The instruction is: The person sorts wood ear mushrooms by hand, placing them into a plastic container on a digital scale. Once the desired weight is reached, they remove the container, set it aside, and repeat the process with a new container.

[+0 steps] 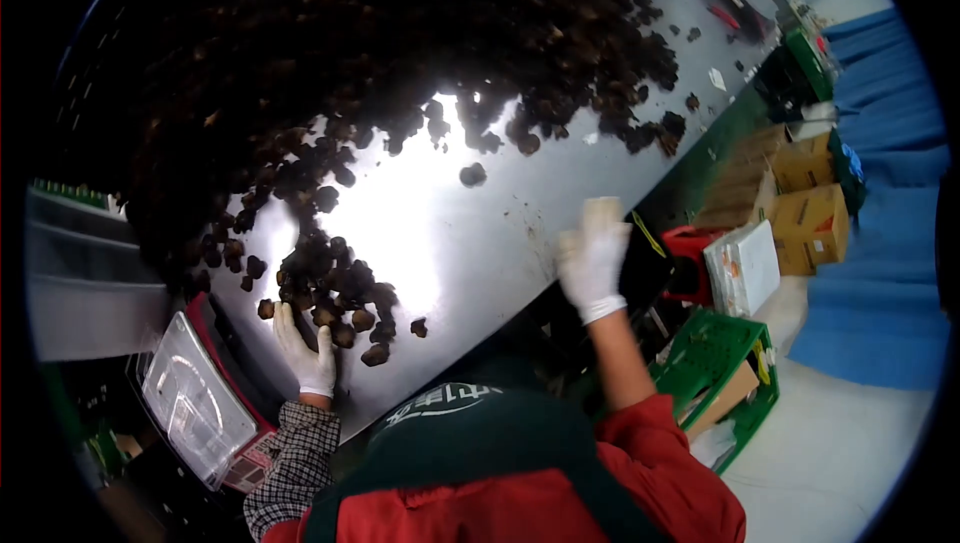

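The heap of dark pieces, perhaps dried mushrooms point(400, 33), sinks into shadow at upper left and is cut off by the top edge, hiding much of the table point(480, 233) beneath. The right hand's point(595, 255) fingers are blurred. Lettering on the green apron point(470, 453) is distorted; print on the cardboard boxes point(808, 223) is too small to read.

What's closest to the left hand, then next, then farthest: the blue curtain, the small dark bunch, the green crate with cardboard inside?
From the left hand:
1. Small dark bunch, by its fingers
2. Green crate, right side
3. Blue curtain, far right
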### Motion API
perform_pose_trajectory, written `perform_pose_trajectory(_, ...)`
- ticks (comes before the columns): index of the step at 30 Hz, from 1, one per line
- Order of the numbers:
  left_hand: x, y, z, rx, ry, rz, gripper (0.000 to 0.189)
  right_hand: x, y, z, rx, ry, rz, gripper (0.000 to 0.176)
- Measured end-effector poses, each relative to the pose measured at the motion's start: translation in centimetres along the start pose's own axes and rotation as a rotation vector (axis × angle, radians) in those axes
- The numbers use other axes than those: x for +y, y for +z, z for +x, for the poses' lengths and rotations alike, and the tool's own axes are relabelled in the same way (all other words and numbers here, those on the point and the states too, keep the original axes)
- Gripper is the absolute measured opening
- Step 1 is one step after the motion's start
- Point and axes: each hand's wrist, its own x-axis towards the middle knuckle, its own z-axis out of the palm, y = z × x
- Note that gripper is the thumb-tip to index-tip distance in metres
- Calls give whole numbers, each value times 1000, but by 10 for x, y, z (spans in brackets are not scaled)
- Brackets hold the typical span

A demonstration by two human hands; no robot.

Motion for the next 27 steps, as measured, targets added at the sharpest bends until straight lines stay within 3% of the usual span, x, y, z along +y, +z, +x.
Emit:
perform_pose_trajectory(1, 0, 0, 0, 2, -5, 12, 74, -42, 5, 4, -67, -126, 126, 71)
perform_pose_trajectory(3, 4, -3, 1, 12, -15, 16, 75, -102, 27, 3, -212, -326, 247, 67)
perform_pose_trajectory(6, 5, -3, 1, 19, -15, 28, 77, -92, 25, 18, -286, -412, 245, 65)
perform_pose_trajectory(8, 4, -2, 0, 33, -28, -21, 78, -17, 28, 31, -200, -107, -114, 65)
perform_pose_trajectory(9, 5, -3, 1, 37, -26, -26, 79, 18, 13, 38, -32, -24, -278, 63)
perform_pose_trajectory(10, 6, -4, 1, 45, -27, -33, 80, 53, -7, 41, 13, 165, -255, 60)
perform_pose_trajectory(12, 8, -5, 1, 45, -42, -34, 83, 90, -8, 53, 223, 352, -291, 55)
perform_pose_trajectory(15, 14, -9, 3, 55, -51, -51, 84, -9, -12, 99, 177, -177, 110, 53)
perform_pose_trajectory(17, 11, -7, 2, 69, -54, -22, 85, -97, -1, 128, -30, -354, 338, 54)
perform_pose_trajectory(19, 12, -8, 2, 74, -77, -28, 86, -148, 39, 167, 28, -579, 400, 62)
perform_pose_trajectory(22, 12, -8, 2, 77, -92, -37, 88, -201, 71, 222, 60, -401, 248, 67)
perform_pose_trajectory(24, 11, -7, 0, 70, -102, -33, 90, -222, 91, 231, -23, -270, 214, 69)
perform_pose_trajectory(27, 12, -8, 1, 67, -99, -41, 93, -257, 86, 179, -298, -479, 166, 73)
